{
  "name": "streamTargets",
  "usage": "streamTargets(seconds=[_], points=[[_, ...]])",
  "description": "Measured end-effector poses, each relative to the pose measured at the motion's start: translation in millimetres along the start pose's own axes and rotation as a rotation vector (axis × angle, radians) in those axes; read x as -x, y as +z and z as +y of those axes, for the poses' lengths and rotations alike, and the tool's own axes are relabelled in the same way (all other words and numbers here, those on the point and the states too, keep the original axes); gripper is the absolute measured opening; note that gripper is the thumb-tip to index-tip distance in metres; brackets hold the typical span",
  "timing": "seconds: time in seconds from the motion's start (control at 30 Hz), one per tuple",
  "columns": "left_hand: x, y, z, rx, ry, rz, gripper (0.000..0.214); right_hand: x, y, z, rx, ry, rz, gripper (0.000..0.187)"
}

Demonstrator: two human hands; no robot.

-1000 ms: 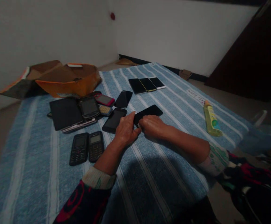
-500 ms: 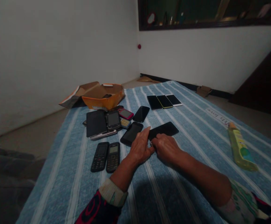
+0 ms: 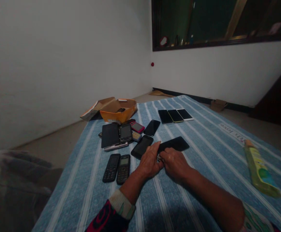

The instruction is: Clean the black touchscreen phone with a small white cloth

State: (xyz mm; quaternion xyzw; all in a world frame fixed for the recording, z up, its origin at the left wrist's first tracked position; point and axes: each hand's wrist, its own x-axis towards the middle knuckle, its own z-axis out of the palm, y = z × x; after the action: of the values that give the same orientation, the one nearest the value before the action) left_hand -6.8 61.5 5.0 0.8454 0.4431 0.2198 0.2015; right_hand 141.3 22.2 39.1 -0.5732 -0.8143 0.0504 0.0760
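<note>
A black smartphone (image 3: 178, 143) lies tilted on the striped cloth, its near left end hidden by my hands. My left hand (image 3: 151, 162) rests on that end, fingers together and thumb reaching toward the other hand. Curled closed against the phone's near edge is my right hand (image 3: 175, 163). A tiny shiny bit (image 3: 159, 158) shows between the hands; I cannot make out what it is. Just beyond the left fingers lies another dark smartphone (image 3: 141, 146). Two keypad phones, one black (image 3: 111, 167) and one with a pale screen (image 3: 123, 169), sit side by side to the left.
Behind lies a pile of phones, with a dark flat case (image 3: 110, 136) and a pink phone (image 3: 137, 127). An orange box (image 3: 118, 115) stands open at the back. Three phones (image 3: 175, 116) lie in a row. A yellow-green bottle (image 3: 260, 170) lies right on the blue cloth (image 3: 203, 167).
The view has tilted up a little, so everything sits lower and slightly to the right. Both hands stay at the same end of the smartphone, with almost no change of pose.
</note>
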Motion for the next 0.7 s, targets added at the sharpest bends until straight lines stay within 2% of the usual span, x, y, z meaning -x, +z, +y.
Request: streamTargets(seconds=[0.17, 0.47, 0.6, 0.7], points=[[1, -0.7, 1, 0.026, 0.003, 0.004, 0.076, -1, -1, 3, 0.011, 0.017, 0.060, 0.021], [4, 4.9, -5, 0.019, 0.060, 0.034, 0.073, 3, 5, -6, 0.081, -0.009, -0.020, 0.020], [5, 1.5, 0, 0.017, 0.052, 0.025, 0.064, 3, 10, -5, 0.076, -0.020, 0.014, 0.020], [6, 1.2, 1, 0.023, 0.054, 0.006, 0.065, 4, 15, -4, 0.077, -0.031, 0.064, 0.020]])
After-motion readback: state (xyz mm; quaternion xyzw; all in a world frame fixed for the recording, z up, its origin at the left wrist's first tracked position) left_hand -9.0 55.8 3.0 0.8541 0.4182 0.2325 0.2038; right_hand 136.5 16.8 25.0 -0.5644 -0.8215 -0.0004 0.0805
